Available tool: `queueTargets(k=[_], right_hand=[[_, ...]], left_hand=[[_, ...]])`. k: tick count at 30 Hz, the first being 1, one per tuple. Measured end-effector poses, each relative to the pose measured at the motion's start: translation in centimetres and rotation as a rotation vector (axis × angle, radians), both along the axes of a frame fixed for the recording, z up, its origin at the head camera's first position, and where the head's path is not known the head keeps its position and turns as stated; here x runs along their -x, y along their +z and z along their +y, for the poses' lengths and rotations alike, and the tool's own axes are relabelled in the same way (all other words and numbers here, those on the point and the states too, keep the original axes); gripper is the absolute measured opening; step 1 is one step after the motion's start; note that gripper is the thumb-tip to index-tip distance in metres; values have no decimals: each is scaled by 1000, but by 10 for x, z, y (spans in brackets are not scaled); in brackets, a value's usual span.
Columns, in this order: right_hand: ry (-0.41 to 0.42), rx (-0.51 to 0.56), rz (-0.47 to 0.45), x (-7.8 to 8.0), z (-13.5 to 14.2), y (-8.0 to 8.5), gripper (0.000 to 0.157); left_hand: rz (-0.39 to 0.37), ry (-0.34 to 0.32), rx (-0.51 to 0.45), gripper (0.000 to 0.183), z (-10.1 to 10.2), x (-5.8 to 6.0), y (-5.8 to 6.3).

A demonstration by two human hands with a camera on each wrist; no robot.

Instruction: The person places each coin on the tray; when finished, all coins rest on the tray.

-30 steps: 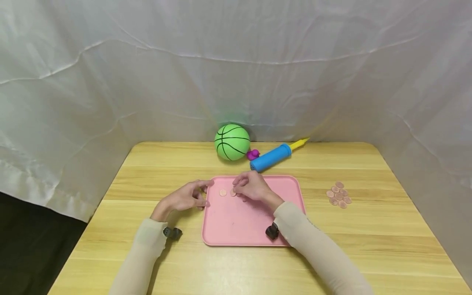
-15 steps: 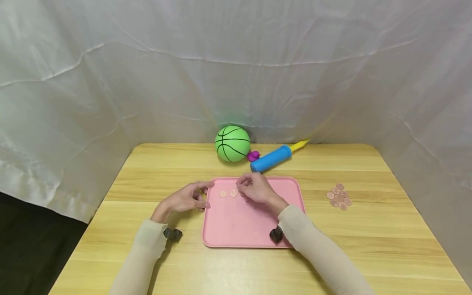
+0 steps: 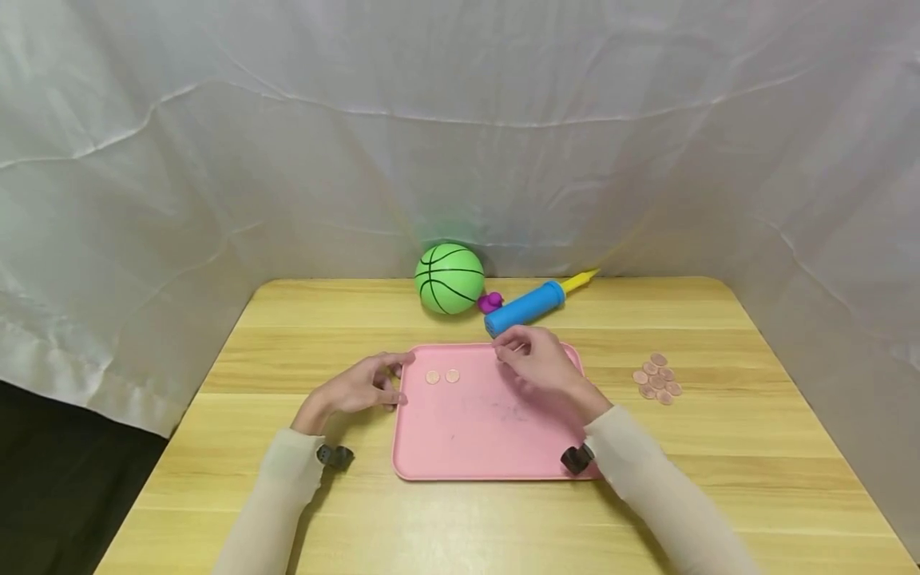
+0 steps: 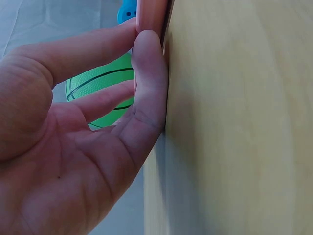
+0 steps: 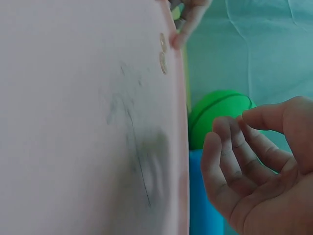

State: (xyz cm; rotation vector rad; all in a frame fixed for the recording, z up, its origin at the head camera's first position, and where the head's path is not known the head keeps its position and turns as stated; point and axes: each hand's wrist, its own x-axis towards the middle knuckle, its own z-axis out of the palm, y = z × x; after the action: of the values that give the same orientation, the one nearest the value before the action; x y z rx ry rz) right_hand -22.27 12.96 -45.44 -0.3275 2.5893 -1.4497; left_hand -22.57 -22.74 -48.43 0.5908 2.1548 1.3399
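A pink tray (image 3: 474, 447) lies on the table, and my left hand (image 3: 359, 385) holds its left edge. The left wrist view shows the thumb and fingers of the left hand (image 4: 98, 117) against the tray's rim (image 4: 150, 17). Two copper-coloured coins, a left coin (image 3: 432, 377) and a right coin (image 3: 452, 375), lie flat near the tray's back left corner. Above the tray's back right part hovers my right hand (image 3: 542, 363). In the right wrist view, the fingers of the right hand (image 5: 259, 166) are loosely bent, with nothing seen between them.
Several more coins (image 3: 657, 381) lie in a cluster on the table (image 3: 719, 463), right of the tray. Behind the tray are a green ball (image 3: 450, 279), a small purple duck (image 3: 490, 303) and a blue hand pump (image 3: 528, 307) with a yellow nozzle. Grey cloth hangs behind.
My right hand has left the right coin on the tray and moved right and up, away from it. My left hand has stayed at the tray's edge.
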Motion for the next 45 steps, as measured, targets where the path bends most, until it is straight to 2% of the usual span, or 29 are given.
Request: queueTargets(k=[6,12,18,28,35,40,45], right_hand=[[-23,-67,58,-3,27,-1,24],[-57,-54,73,-6,53,-4,25],[-122,-42,39,-11,82,2,27],[-190,57,-66,-10,148,16,47],[-288,-28,-84,-5,194,2,50],[-317,-22,-93,-1,213,-9,50],[-339,-109,-54,0,227,-14,51]], left_hand=[[-11,-4,-5,80,1,1,-1],[5,-5,5,80,-2,2,-1],[8,-3,1,81,-3,1,-3],[10,-4,5,81,-4,1,-3],[11,-2,-3,80,-3,1,-2],[7,-4,-1,80,-3,1,-2],[11,-6,-5,80,-3,1,-2]])
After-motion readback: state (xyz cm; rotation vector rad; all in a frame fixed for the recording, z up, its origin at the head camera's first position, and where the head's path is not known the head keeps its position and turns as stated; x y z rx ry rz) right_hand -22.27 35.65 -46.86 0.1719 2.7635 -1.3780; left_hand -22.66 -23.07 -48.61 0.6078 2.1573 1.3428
